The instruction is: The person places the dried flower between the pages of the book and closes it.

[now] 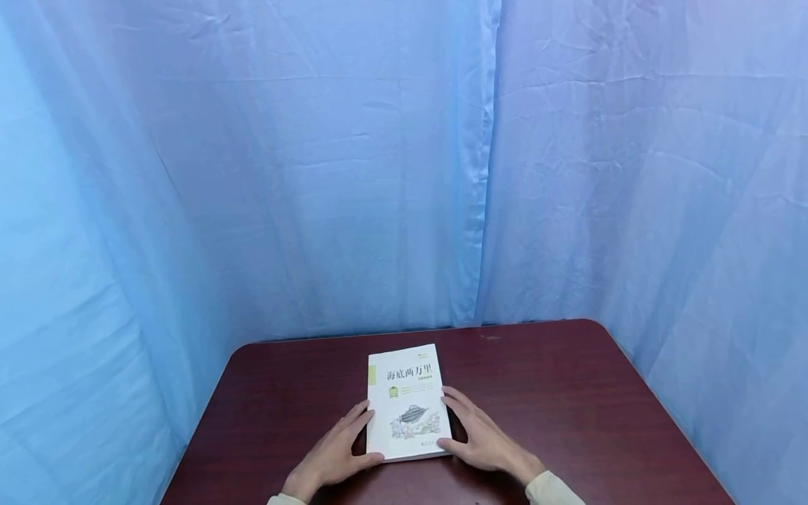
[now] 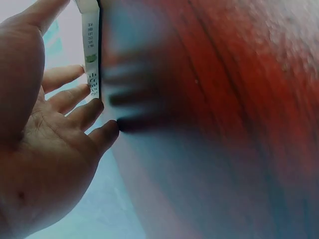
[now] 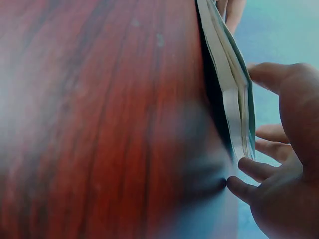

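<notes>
A white paperback book (image 1: 404,428) lies face up on the table, slightly turned. Its cover carries dark title characters, a green band and a grey drawing. My left hand (image 1: 334,449) is at its left side, fingertips along the spine (image 2: 91,45) and thumb by the near left corner. On the other side, my right hand (image 1: 482,438) has its thumb on the cover near the right edge and its fingers along that edge. In the right wrist view the page edges (image 3: 234,104) show, slightly parted, beside my right hand (image 3: 284,164). Both hands have extended, spread fingers.
The dark red wood-grained table (image 1: 568,407) has rounded far corners. Blue curtains (image 1: 353,210) hang behind it and along both sides. Pale sleeves (image 1: 552,489) show at the wrists.
</notes>
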Demonstrator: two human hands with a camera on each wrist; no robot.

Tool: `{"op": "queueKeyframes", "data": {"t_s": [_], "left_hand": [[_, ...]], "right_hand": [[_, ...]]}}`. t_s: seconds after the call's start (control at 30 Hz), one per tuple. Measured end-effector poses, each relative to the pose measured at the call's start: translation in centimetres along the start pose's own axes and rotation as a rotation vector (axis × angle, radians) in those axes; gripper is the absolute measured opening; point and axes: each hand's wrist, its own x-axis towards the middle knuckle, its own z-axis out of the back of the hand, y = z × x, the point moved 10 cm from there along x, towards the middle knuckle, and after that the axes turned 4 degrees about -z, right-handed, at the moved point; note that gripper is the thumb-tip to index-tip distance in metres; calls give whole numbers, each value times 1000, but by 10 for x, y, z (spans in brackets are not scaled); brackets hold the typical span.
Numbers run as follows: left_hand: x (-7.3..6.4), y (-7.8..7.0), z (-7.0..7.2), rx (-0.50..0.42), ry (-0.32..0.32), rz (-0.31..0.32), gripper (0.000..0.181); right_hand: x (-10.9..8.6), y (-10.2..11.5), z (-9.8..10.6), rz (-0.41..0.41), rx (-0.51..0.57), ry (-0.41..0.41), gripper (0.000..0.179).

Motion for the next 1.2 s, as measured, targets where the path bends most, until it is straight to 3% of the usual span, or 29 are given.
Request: {"op": "queueKeyframes", "data": {"t_s": [0.23,0.6,0.97,1.2], "left_hand": [[1,4,-1,-31,-12,-17,99],[2,6,-2,-48,-18,-14,100],[2,4,0,-47,-6,-19,96],[4,5,14,-28,-73,-36,91]], "right_hand": [[-4,-3,-6,-1,-31,64,90],[-7,2,-9,25,-117,59,92],[-4,5,0,3,-58,78,89],[-2,0,18,-25,-11,5,82]]}}
